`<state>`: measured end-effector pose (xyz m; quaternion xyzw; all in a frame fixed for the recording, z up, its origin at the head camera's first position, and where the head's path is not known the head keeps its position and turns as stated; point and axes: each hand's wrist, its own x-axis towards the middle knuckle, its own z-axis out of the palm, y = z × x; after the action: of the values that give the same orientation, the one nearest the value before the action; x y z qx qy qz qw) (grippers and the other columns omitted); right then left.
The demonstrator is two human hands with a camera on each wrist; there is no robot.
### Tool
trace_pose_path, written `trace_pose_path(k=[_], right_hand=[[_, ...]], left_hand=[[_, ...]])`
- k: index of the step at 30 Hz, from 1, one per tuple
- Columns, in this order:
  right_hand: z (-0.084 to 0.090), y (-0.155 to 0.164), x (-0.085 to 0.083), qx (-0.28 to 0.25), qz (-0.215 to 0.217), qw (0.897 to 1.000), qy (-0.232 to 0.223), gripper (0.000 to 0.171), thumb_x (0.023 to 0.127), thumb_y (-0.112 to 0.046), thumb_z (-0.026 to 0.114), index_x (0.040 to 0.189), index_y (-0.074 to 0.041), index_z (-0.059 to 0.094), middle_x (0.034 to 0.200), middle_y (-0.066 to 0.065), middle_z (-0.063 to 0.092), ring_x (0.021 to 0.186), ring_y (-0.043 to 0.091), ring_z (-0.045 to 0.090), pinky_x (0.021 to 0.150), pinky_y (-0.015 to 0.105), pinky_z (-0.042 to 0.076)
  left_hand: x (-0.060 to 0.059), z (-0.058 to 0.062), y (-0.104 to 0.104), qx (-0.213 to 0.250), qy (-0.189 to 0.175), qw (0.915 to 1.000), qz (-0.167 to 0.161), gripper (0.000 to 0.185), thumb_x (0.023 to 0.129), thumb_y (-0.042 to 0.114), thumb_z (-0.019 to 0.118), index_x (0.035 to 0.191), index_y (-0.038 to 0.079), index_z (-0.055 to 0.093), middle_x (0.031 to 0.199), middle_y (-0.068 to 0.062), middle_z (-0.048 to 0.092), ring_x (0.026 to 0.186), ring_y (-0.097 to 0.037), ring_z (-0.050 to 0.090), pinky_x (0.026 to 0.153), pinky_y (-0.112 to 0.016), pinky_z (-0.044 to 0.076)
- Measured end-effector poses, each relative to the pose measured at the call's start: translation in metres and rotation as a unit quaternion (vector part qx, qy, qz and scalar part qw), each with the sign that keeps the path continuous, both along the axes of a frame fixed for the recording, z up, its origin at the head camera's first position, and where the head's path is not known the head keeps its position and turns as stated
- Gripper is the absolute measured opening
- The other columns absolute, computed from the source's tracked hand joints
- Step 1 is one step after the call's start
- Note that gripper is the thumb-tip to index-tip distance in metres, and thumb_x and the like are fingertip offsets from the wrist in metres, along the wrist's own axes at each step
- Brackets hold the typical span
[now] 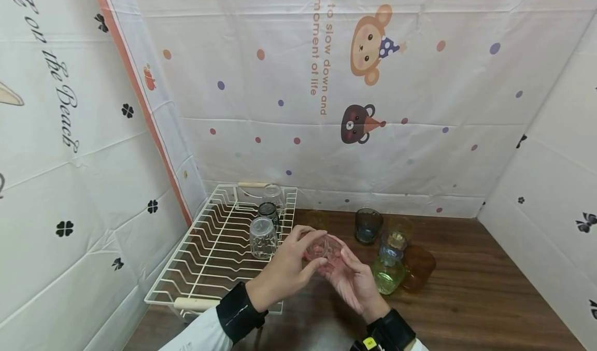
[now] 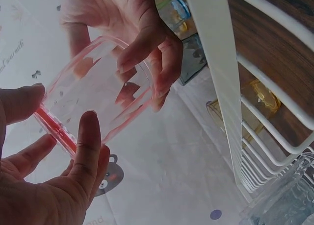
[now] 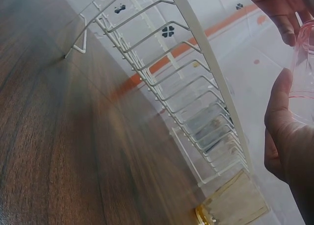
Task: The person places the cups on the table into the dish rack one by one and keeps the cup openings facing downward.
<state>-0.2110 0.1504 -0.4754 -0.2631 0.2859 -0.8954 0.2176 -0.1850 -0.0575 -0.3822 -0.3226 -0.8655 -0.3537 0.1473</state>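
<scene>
Both hands hold a pink-tinted drinking glass [image 1: 321, 249] in the air over the table, tilted on its side. In the left wrist view, the thumb and fingers of my left hand [image 2: 64, 181] pinch the thick pink base. My right hand [image 1: 352, 278] grips the opposite, rim end, with its thumb and fingers bent around the wall. The glass [image 3: 305, 83] is cut off by the frame edge in the right wrist view. Just left of my left hand [image 1: 289, 263], a clear glass [image 1: 263, 238] stands upside down in the white wire rack [image 1: 214, 239].
Behind that clear glass, the rack also holds a dark glass [image 1: 268, 212] and another clear one [image 1: 274, 195]. On the wooden table [image 1: 480, 278], right of the hands, are a blue-grey glass [image 1: 368, 226], a green glass [image 1: 387, 277] and an amber glass [image 1: 420, 268]. A yellow glass [image 2: 265, 97] stands beyond the rack's side.
</scene>
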Motion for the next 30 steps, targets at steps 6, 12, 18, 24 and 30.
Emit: trace_pose_path(k=[6, 12, 18, 24, 30], right_hand=[[0.003, -0.002, 0.001, 0.007, 0.001, 1.000, -0.012, 0.044, 0.119, -0.020, 0.024, 0.159, -0.021, 0.043, 0.157, -0.001, 0.054, 0.142, 0.018, 0.057, 0.118, 0.038, 0.051], [0.004, -0.004, 0.001, 0.024, -0.004, 1.000, 0.001, 0.045, 0.119, -0.019, 0.025, 0.162, -0.019, 0.037, 0.159, 0.000, 0.053, 0.146, 0.017, 0.055, 0.119, 0.039, 0.051], [0.006, -0.002, 0.001, 0.107, -0.034, 0.993, 0.025, 0.047, 0.119, -0.027, 0.026, 0.165, -0.022, 0.034, 0.155, -0.008, 0.059, 0.142, 0.010, 0.057, 0.117, 0.033, 0.051], [0.015, -0.003, 0.000, 0.315, -0.187, 0.929, 0.046, 0.058, 0.118, -0.038, 0.037, 0.166, -0.007, 0.031, 0.149, -0.011, 0.057, 0.129, 0.002, 0.063, 0.105, 0.026, 0.055], [0.016, -0.001, -0.004, 0.374, -0.324, 0.860, 0.123, 0.047, 0.116, -0.019, 0.046, 0.158, 0.001, 0.043, 0.150, 0.027, 0.057, 0.120, -0.001, 0.066, 0.100, 0.023, 0.058]], left_hand=[[0.001, 0.000, 0.000, -0.006, -0.002, 1.0000, 0.003, 0.054, 0.098, 0.018, 0.078, 0.148, 0.013, 0.060, 0.138, -0.012, 0.060, 0.120, -0.023, 0.067, 0.099, -0.042, 0.058], [0.000, -0.001, -0.001, -0.010, 0.007, 0.9999, 0.005, 0.055, 0.097, 0.017, 0.079, 0.148, 0.012, 0.060, 0.138, -0.013, 0.061, 0.122, -0.025, 0.067, 0.101, -0.044, 0.059], [-0.001, -0.002, -0.003, -0.002, 0.023, 0.9997, 0.012, 0.055, 0.096, 0.017, 0.081, 0.147, 0.014, 0.062, 0.136, -0.012, 0.063, 0.115, -0.022, 0.068, 0.096, -0.039, 0.060], [0.000, 0.001, -0.008, 0.009, 0.023, 0.9987, 0.044, 0.056, 0.090, 0.018, 0.087, 0.142, 0.015, 0.067, 0.133, -0.010, 0.066, 0.111, -0.022, 0.069, 0.089, -0.034, 0.058], [0.000, 0.005, -0.013, 0.013, 0.030, 0.9976, 0.062, 0.056, 0.086, 0.020, 0.090, 0.139, 0.014, 0.070, 0.131, -0.011, 0.067, 0.119, -0.028, 0.069, 0.096, -0.044, 0.058]])
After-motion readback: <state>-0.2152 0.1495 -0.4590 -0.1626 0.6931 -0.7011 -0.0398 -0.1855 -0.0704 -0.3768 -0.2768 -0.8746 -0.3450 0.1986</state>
